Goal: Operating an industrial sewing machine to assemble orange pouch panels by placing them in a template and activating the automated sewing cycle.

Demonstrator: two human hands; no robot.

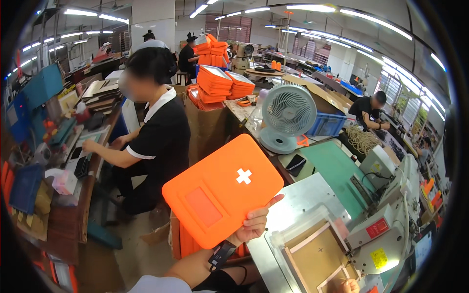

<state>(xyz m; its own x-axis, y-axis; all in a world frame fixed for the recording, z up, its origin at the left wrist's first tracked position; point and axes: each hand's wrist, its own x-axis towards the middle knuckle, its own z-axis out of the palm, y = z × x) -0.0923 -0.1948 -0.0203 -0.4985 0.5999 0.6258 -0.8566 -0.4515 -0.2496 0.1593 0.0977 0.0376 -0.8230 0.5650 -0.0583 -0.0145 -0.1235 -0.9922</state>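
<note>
My left hand [254, 224], with a black device on its wrist, holds up an orange rectangular case [259, 171] by its lower right side, fingers wrapped round it. The case has a white cross and a recessed rectangular panel. My right hand [349, 285] shows only partly at the bottom edge, fingers curled at a framed tan jig [305, 251] on the metal machine plate [288, 210]; what it grips, if anything, is hidden.
A co-worker [161, 132] sits left at a cluttered bench [83, 205]. Ahead are stacked orange cases [212, 83], a fan [288, 115] and a blue crate [327, 124]. A phone [295, 165], green mat [332, 161] and white machine housing [381, 224] lie right.
</note>
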